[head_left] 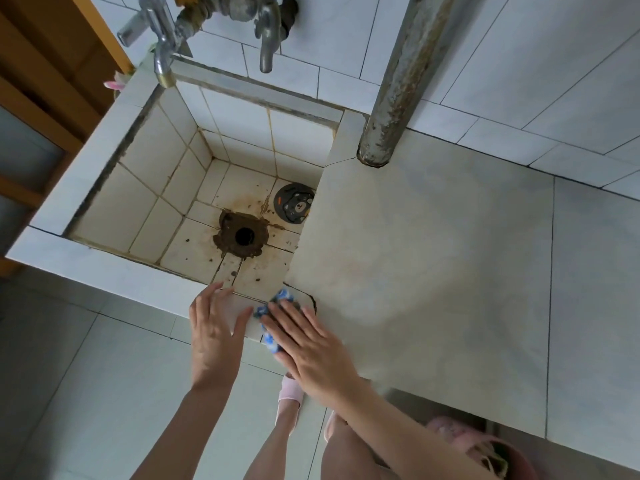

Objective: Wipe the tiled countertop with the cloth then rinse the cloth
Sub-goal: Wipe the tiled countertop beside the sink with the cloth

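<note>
Because the right hand point(308, 344) lies flat on top of it, little of the blue-and-white patterned cloth point(277, 299) shows: a crumpled edge past the fingertips and a strip at the hand's left side. It sits at the near corner of the tiled bench point(433, 254), where the bench meets the front rim of the sink point(114, 268). The right fingers point(291, 317) are straight and slightly spread, pressing down on the cloth rather than curling round it. The left hand point(216, 327) rests palm down on the sink's front rim just beside the cloth, its fingers point(211, 299) straight and close together, holding nothing. Both forearms come in from the bottom edge and are cut off there. On the sink floor, beside the brown-crusted drain hole point(244, 235), a round dark drain cover point(293, 202) with a bear face is partly hidden behind the bench edge. Two taps point(162, 46) and a rusty pipe point(398, 81) run out of view at the top. A foot in a pale pink slipper point(289, 393) shows between the arms, partly covered by the right wrist. Under the bench at lower right lies a blurred pinkish thing point(478, 445), perhaps a basket.
</note>
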Motion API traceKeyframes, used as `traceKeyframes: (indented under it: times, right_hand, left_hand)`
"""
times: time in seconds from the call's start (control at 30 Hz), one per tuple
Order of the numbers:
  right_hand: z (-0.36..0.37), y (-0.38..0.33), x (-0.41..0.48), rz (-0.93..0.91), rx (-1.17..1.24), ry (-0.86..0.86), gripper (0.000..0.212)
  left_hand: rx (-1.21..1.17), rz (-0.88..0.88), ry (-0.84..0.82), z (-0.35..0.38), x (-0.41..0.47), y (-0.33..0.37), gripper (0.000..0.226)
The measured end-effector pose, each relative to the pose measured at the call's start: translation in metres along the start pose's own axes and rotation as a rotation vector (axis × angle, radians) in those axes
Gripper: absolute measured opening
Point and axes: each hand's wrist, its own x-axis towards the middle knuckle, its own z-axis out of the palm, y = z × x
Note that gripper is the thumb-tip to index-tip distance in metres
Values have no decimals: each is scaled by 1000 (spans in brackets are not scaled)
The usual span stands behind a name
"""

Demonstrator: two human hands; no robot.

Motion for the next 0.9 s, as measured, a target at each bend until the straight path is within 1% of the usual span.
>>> traceKeyframes:
  times: [0.1, 0.2, 0.3, 0.4, 0.47, 0.53, 0.6, 0.67, 0.77, 0.9]
  right_hand:
    - [-1, 12, 3, -32, -20, -23, 51]
    - [-5, 36, 22, 29, -59, -68, 53]
    - [-14, 77, 50, 172, -75, -34, 55]
    - [-18, 111, 75, 404, -113, 41, 51]
    - [-15, 110, 82, 528, -107, 79, 51]
    - [-10, 91, 84, 583, -75, 104, 54]
    - [-3, 63, 78, 558, -38, 94, 54]
    - [2, 32, 69, 494, -2, 68, 54]
    - [10, -9, 55, 394, 24, 24, 53]
    - [14, -39, 38, 339, 9, 7, 52]
  left_hand:
    - [10, -1, -2, -1, 0, 1, 41]
    - [19, 19, -3, -1, -1, 1, 40]
    - [7, 1, -11, -1, -1, 2, 40]
    - [7, -3, -11, -2, -1, 2, 39]
    - [5, -8, -13, -1, -1, 1, 39]
    - [4, -10, -11, -1, -1, 1, 37]
    - [8, -1, -5, -1, -1, 0, 31]
    - [-5, 5, -3, -2, -2, -2, 24]
    - [-9, 8, 1, -3, -1, -6, 24]
    - [-22, 14, 9, -6, 2, -5, 24]
